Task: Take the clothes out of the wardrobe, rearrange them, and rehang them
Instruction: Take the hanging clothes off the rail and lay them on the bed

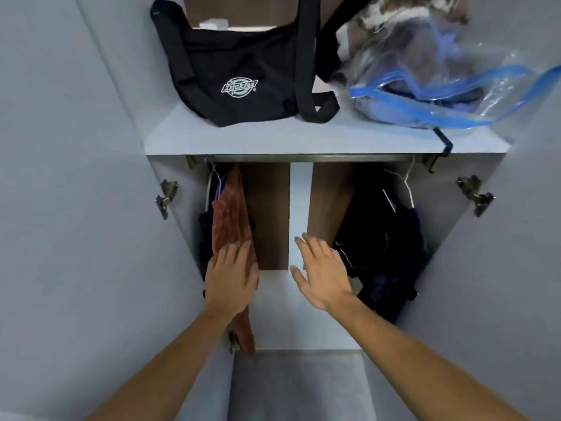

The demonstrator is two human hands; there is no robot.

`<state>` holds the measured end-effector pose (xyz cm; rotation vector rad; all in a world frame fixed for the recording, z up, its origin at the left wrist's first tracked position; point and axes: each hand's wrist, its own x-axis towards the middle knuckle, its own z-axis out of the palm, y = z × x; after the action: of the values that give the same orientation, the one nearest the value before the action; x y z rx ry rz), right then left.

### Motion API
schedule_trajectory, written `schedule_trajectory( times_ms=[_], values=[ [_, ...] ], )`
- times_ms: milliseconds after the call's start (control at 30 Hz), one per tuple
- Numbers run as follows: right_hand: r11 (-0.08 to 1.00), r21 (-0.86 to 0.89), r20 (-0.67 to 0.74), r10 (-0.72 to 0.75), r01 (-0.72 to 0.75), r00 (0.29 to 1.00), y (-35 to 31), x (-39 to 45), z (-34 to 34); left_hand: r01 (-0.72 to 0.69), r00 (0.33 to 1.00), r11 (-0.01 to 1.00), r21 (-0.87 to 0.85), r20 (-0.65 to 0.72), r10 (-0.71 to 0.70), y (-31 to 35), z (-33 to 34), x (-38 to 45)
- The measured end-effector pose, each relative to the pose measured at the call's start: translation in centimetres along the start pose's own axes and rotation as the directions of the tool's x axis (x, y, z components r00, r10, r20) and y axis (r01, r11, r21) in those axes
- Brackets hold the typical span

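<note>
The open wardrobe has a metal rail (312, 158) under its shelf. A rust-brown garment (231, 217) hangs at the left end, with darker clothes behind it on purple hangers. Dark navy and black clothes (385, 247) hang bunched at the right end on a pale wire hanger (405, 180). My left hand (232, 275) lies flat against the brown garment with fingers apart, holding nothing. My right hand (323, 273) is spread open in the gap between the two groups, its fingertips close to the dark clothes.
On the white shelf (243, 138) above sit a black shoulder bag (239, 65) and a clear plastic bag with blue zip strips (425, 74) stuffed with fabric. Both wardrobe doors stand open, hinges (165, 196) at either side. The back panel is brown with a white centre strip.
</note>
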<state>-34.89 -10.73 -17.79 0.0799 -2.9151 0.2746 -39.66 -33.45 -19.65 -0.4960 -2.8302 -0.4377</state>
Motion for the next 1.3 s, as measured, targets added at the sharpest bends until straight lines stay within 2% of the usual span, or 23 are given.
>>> schedule_trajectory(
  times_ms=[200, 333, 467, 567, 667, 767, 900, 1133, 1300],
  values=[
    [0.978, 0.101, 0.084, -0.193, 0.184, 0.978, -1.9, 9.9, 3.8, 0.229, 0.973, 0.97, 0.08, -0.017, -0.229, -4.6, 0.5, 3.9],
    [0.932, 0.141, 0.164, -0.356, 0.335, 0.92, -2.6, 15.8, 6.4, 0.383, 0.923, 0.922, 0.047, 0.015, -0.384, -6.6, 1.6, 6.6],
    [0.9, 0.146, 0.204, -0.434, 0.411, 0.877, -3.4, 20.2, 8.2, 0.517, 0.854, 0.856, -0.004, 0.069, -0.516, -8.0, 3.1, 8.4],
    [0.884, 0.173, 0.248, -0.466, 0.435, 0.849, -4.4, 22.9, 9.5, 0.556, 0.825, 0.83, -0.041, 0.142, -0.546, -9.2, 3.8, 9.6],
    [0.892, 0.266, 0.309, -0.439, 0.366, 0.844, -6.1, 24.8, 10.9, 0.62, 0.775, 0.776, -0.117, 0.247, -0.582, -9.9, 3.9, 10.6],
    [0.915, 0.347, 0.349, -0.33, 0.207, 0.877, -8.0, 26.0, 11.8, 0.646, 0.749, 0.752, -0.131, 0.298, -0.592, -10.7, 4.1, 11.4],
    [0.914, 0.405, 0.385, -0.174, 0.003, 0.906, -9.9, 27.1, 12.8, 0.636, 0.756, 0.759, -0.139, 0.305, -0.579, -11.7, 4.8, 12.3],
    [0.89, 0.44, 0.431, -0.089, -0.123, 0.898, -10.6, 27.1, 13.6, 0.607, 0.786, 0.767, -0.208, 0.299, -0.541, -12.6, 5.9, 13.3],
    [0.839, 0.474, 0.487, 0.005, -0.268, 0.874, -10.9, 26.9, 13.2, 0.637, 0.759, 0.744, -0.203, 0.331, -0.56, -12.9, 6.3, 14.8]
  ],
)
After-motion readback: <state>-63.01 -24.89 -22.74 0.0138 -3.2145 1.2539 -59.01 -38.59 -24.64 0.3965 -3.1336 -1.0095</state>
